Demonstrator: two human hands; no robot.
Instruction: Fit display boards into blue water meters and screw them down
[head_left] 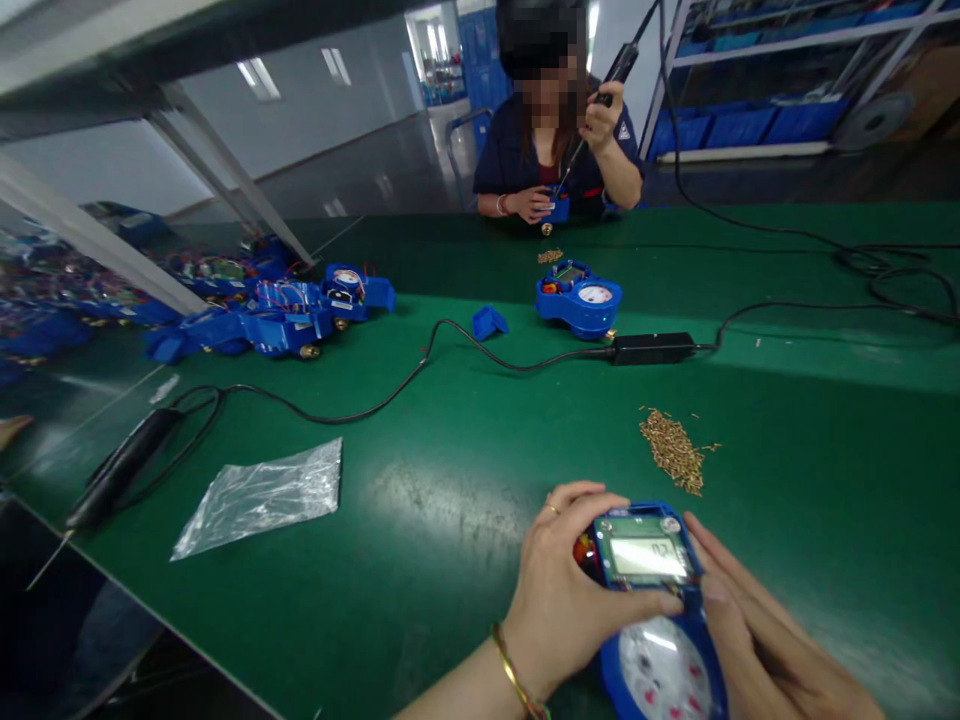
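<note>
A blue water meter [611, 660] with a small lit display [649, 557] and a round dial [664, 672] is between my hands at the lower right. My left hand [559, 580] wraps its left side, thumb lying across the body just below the display. Along the right edge my right hand [739, 625] grips the casing; some of its fingers are hidden. A red and yellow part [587, 553] shows beside my left fingers. Beyond the meter lies a pile of small brass screws [673, 450].
Left are a clear plastic bag [262, 495] and an electric screwdriver [127, 470], its cable running to a black box [652, 348]. Another blue meter [579, 298] and a blue cover [489, 322] lie farther back. Several meters [285, 315] crowd the left. Opposite, a person [559, 150] holds a screwdriver [619, 75].
</note>
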